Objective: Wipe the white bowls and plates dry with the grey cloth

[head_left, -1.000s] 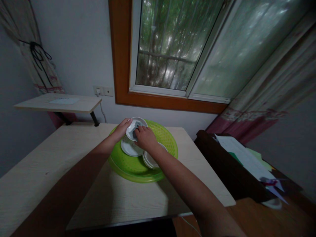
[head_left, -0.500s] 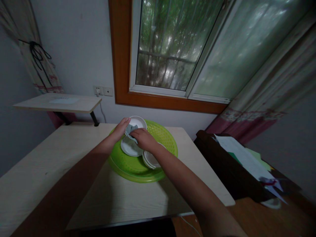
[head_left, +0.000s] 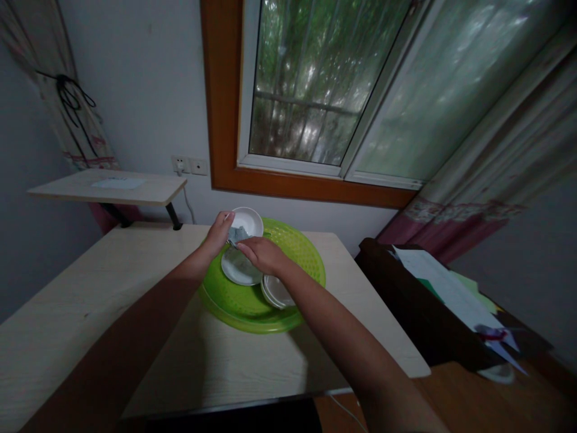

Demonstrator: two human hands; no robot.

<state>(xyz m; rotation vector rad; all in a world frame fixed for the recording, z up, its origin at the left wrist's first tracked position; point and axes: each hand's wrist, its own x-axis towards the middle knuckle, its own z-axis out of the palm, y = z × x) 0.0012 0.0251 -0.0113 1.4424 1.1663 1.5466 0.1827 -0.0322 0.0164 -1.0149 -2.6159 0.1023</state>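
A small white plate (head_left: 250, 221) is tilted above the far side of a round green tray (head_left: 265, 328). My left hand (head_left: 219, 231) grips its left edge, thumb on the upper face. My right hand (head_left: 262, 252) is closed on a grey-blue cloth (head_left: 237, 235) that lies against the plate's near part. Below them, another white plate (head_left: 241, 269) rests in the tray. To its right, partly hidden by my right forearm, several white dishes (head_left: 276, 293) are stacked.
The tray stands on a pale wooden table (head_left: 171, 337). A small raised shelf (head_left: 108, 187) with a paper on it is at the back left. Behind are a wall socket (head_left: 189, 165) and a window. On the right, papers (head_left: 437, 282) lie on a dark piece of furniture.
The held plate has shifted slightly up and left with my left hand. The cloth has bunched closer to the plate's near edge as my right hand moved over it.
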